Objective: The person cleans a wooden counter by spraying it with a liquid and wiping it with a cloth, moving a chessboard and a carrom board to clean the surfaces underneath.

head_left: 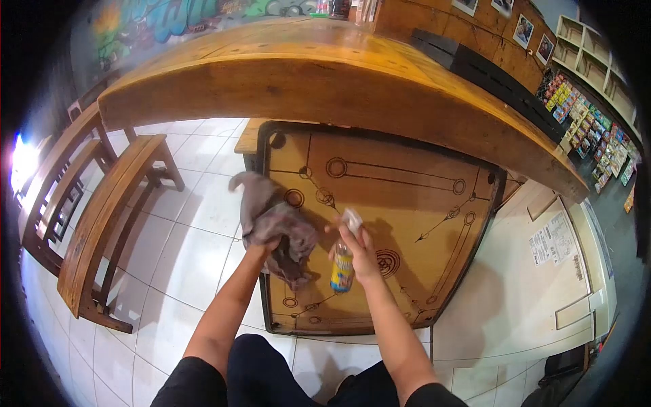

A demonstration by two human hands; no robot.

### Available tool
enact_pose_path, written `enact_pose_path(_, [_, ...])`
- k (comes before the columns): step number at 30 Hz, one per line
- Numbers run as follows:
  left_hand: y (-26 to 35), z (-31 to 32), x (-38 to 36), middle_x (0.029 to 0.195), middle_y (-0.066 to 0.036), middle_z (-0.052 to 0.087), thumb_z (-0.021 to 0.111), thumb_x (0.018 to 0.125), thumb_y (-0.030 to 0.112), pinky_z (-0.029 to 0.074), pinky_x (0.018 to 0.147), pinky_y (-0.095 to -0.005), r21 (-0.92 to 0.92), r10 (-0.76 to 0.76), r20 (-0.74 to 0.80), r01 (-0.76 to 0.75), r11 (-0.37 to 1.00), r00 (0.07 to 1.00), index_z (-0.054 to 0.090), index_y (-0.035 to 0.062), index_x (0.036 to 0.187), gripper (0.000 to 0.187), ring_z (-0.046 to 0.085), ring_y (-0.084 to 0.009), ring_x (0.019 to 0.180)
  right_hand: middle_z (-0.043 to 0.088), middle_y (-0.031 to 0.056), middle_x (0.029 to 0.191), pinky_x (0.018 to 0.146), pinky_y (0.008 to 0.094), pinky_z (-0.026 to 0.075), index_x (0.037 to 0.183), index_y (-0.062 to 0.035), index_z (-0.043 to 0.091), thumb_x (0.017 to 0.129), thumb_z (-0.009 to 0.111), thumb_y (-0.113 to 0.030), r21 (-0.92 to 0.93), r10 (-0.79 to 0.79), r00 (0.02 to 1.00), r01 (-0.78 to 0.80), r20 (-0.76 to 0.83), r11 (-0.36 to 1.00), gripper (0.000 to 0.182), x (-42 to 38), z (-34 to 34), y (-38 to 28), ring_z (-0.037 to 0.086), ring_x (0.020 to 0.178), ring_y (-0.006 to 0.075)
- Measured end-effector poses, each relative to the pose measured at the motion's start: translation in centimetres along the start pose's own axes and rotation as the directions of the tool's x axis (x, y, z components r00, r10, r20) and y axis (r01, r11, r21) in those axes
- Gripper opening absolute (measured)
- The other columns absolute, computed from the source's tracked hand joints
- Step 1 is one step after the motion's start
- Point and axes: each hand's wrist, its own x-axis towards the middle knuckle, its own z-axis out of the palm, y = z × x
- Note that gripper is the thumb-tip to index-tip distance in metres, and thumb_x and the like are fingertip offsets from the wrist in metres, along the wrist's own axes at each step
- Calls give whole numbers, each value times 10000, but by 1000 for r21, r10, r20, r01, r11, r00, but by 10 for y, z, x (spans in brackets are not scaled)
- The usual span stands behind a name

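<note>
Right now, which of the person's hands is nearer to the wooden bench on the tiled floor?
Left. The left hand, gripping a grey cloth, is at the carrom board's bench-side edge. The right hand, holding a spray bottle, is farther from the wooden bench, over the board's middle.

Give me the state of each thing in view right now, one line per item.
Left hand: closed on the grey cloth.
Grey cloth: crumpled, hanging over the board's left edge.
Right hand: gripping the spray bottle.
Spray bottle: held upright above the board, white nozzle on top.
Carrom board: lying flat, no pieces visible on it.
Wooden bench: standing on the tiled floor, unoccupied.
Wooden counter: overhangs the board's far side.
</note>
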Motion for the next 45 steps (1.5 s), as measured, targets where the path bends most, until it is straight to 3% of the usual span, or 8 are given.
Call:
enact_pose_path(4, [32, 9, 41, 1309, -167, 497, 687, 815, 261, 332, 1084, -427, 94, 150, -429, -121, 988, 891, 526, 37, 1294, 553, 421, -345, 1257, 603, 104, 1121, 558, 296, 545, 1283, -25, 487, 941, 609, -280, 11, 39, 997, -38, -61, 999, 444, -47, -26, 33, 630, 786, 158])
enact_pose_path(16, [15, 1, -57, 1417, -179, 416, 701, 762, 398, 232, 1156, -482, 626, -113, 211, -46, 779, 971, 458, 66, 1386, 747, 263, -381, 1382, 626, 81, 953, 554, 304, 550, 1216, -43, 531, 931, 631, -261, 22, 35, 977, -31, -208, 999, 372, -54, -49, 37, 602, 686, 120])
enact_pose_path(21, [-47, -10, -152, 1527, -125, 316, 486, 852, 526, -48, 1163, -618, 638, -374, 751, -743, 199, 545, 414, 162, 1443, 698, 192, -299, 1447, 595, 42, 867, 549, 306, 549, 1054, -71, 540, 916, 657, -259, 79, 51, 971, -33, -233, 996, 262, -47, -54, 44, 597, 699, 118])
enact_pose_path(28, [-36, -25, -91, 1337, -179, 520, 588, 804, 426, -37, 1159, -618, 653, 127, 602, -578, 489, 788, 492, 67, 1346, 657, 368, -377, 1350, 616, 68, 943, 582, 308, 548, 1205, -57, 533, 899, 682, -310, 121, -10, 954, 48, -298, 992, 425, -41, -55, 23, 602, 836, 123])
enact_pose_path(32, [27, -21, -19, 1374, -221, 476, 581, 808, 465, -28, 1148, -631, 722, -211, 523, -297, 625, 826, 473, 43, 1363, 705, 326, -399, 1368, 628, 79, 977, 608, 297, 542, 1290, -47, 502, 912, 663, -318, 142, -35, 967, 73, -252, 987, 493, -43, -66, 17, 603, 831, 123])
enact_pose_path(37, [-33, 14, 15, 1460, -272, 350, 586, 816, 428, 24, 1175, -567, 349, 59, -45, -39, 936, 997, 440, 50, 1399, 711, 249, -434, 1396, 635, 68, 971, 637, 283, 537, 1328, -43, 490, 927, 640, -339, 79, -73, 934, 108, -349, 991, 521, -48, -68, 17, 618, 807, 119])
enact_pose_path(40, [26, 19, 29, 1515, -259, 252, 586, 818, 330, 51, 1181, -541, 507, 328, 90, -327, 798, 940, 389, 31, 1427, 706, 210, -433, 1411, 636, 56, 947, 636, 283, 537, 1359, -49, 486, 926, 638, -359, 54, 3, 915, 21, -404, 998, 554, -49, -72, 26, 619, 832, 117])
enact_pose_path(45, [36, 30, -14, 1496, -251, 296, 549, 828, 277, 39, 1182, -535, 801, -252, 442, -252, 543, 861, 413, -12, 1386, 643, 178, -427, 1423, 635, 40, 899, 612, 286, 543, 1128, -52, 598, 914, 659, -352, 82, 1, 916, 35, -402, 996, 374, -46, -71, 30, 622, 774, 111])
